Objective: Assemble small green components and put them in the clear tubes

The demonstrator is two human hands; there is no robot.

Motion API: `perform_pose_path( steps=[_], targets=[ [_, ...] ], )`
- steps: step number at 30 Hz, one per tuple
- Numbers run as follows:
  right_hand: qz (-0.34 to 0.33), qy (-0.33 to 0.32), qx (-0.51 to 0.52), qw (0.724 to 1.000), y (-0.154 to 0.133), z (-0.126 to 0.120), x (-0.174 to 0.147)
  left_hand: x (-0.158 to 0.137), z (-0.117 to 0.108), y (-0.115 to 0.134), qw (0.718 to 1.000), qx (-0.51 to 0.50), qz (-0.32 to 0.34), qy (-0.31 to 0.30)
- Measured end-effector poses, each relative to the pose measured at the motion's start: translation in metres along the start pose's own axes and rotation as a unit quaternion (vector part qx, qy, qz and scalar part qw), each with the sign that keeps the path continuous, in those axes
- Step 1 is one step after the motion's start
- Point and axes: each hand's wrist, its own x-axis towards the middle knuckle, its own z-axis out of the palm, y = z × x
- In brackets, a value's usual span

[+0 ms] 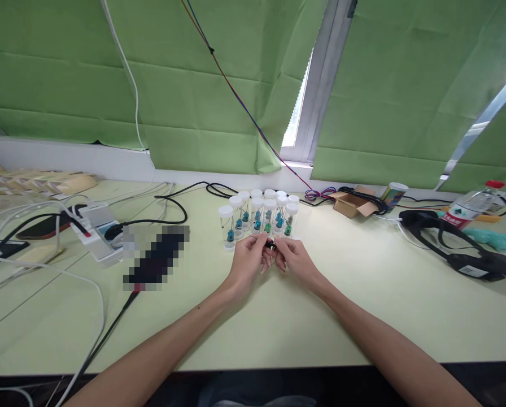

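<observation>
My left hand [249,255] and my right hand [294,255] meet above the table, just in front of a cluster of clear tubes. Between their fingertips is a small black piece [270,245], pinched from both sides; it is too small to tell its kind. Several clear tubes with white caps [226,226] stand upright close together behind the hands. Inside them are small blue parts [257,224] and green parts [267,228]. The lower portions of the middle tubes are hidden by my fingers.
To the left lie a pixelated dark device [157,257] on a cable and a white power strip [98,232]. At the back right are an open cardboard box [352,204] and a can [393,196]. A black headset [460,254] and a plastic bottle [469,206] are far right.
</observation>
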Motion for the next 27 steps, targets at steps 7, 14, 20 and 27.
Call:
perform_pose_path(
  steps=[7, 14, 20, 27],
  targets=[
    [0.005, 0.035, -0.012, 0.999, 0.0009, 0.0009, -0.0003, 0.0006, -0.0007, 0.0003, 1.000, -0.011, 0.004, 0.022],
    [0.010, 0.002, 0.020, 1.000, 0.0005, 0.0009, -0.0033, 0.0021, -0.0029, 0.0014, 0.999, -0.018, 0.021, 0.036],
    [0.004, -0.003, 0.000, 1.000, -0.0014, 0.0008, -0.0039, 0.0026, -0.0037, -0.0016, 0.999, -0.022, 0.013, 0.028],
    [-0.016, -0.011, -0.012, 1.000, -0.0012, -0.0010, -0.0033, 0.0023, -0.0026, 0.0006, 1.000, -0.026, 0.007, 0.013]
  ],
)
